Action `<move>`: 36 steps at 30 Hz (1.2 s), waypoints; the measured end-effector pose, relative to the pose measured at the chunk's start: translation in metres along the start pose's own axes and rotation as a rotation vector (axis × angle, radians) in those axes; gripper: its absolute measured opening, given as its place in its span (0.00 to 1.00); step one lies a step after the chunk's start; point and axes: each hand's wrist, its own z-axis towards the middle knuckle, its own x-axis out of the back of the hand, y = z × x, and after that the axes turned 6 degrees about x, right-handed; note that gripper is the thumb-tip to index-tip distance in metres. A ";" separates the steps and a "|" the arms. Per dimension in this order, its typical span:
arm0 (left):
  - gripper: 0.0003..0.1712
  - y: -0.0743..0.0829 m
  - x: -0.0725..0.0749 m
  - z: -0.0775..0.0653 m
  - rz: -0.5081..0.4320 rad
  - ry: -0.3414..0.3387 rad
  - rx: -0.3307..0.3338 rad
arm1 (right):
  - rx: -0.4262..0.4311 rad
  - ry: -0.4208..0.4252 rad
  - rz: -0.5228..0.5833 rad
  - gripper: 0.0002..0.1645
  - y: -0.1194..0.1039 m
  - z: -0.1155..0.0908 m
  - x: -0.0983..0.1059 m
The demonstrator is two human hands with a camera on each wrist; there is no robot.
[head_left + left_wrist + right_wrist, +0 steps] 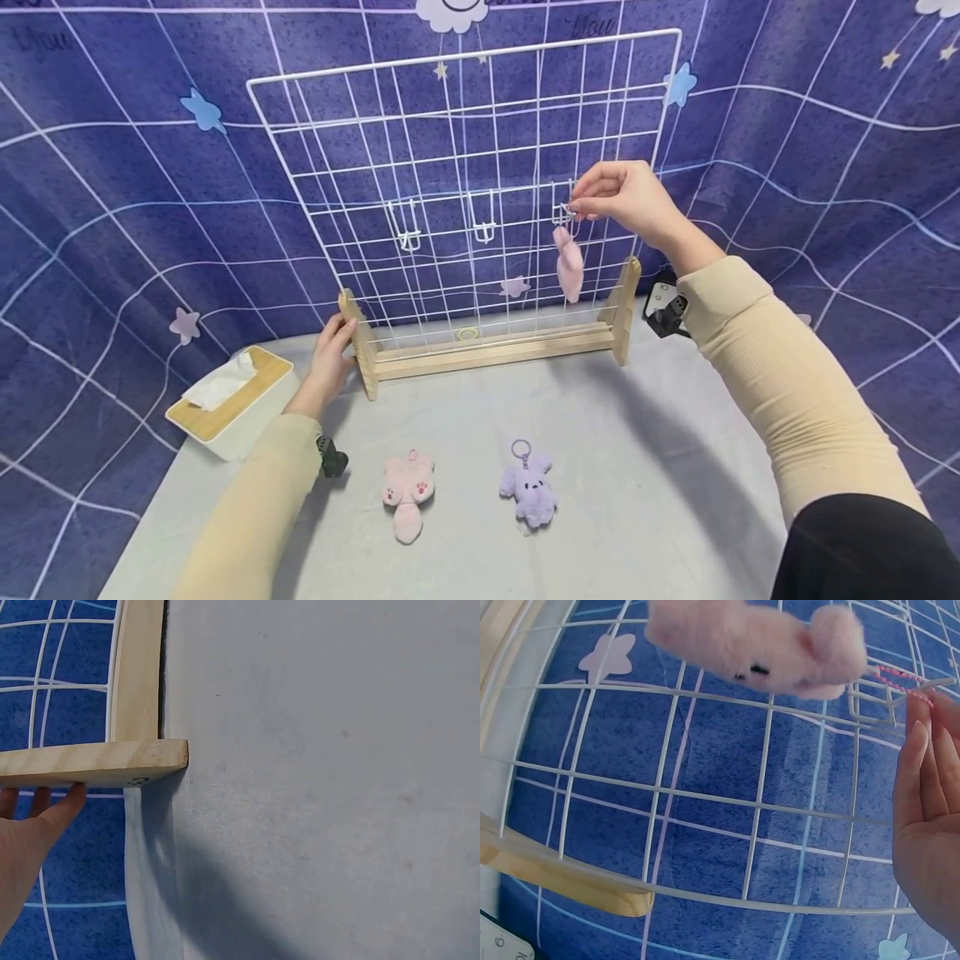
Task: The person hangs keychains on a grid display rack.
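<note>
Right fingers (913, 761) pinch beaded chain (895, 673); left fingers (64, 809), extended, touch stand (94, 760); backdrop (795, 167) reads "You".

Pink plush (769, 646) cropped above (right wrist view), numbered dial (505, 939) cropped below, right hand (934, 817) cropped sideways

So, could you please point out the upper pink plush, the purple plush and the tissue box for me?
Upper pink plush (570, 268): head view, the middle of its fuzzy side.
Purple plush (536, 503): head view, the fluffy front below its eyes.
Tissue box (238, 402): head view, the bare wooden lid.
</note>
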 end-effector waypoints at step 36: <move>0.23 -0.001 -0.001 0.000 0.008 0.003 0.007 | -0.060 0.004 -0.091 0.10 0.018 -0.020 0.005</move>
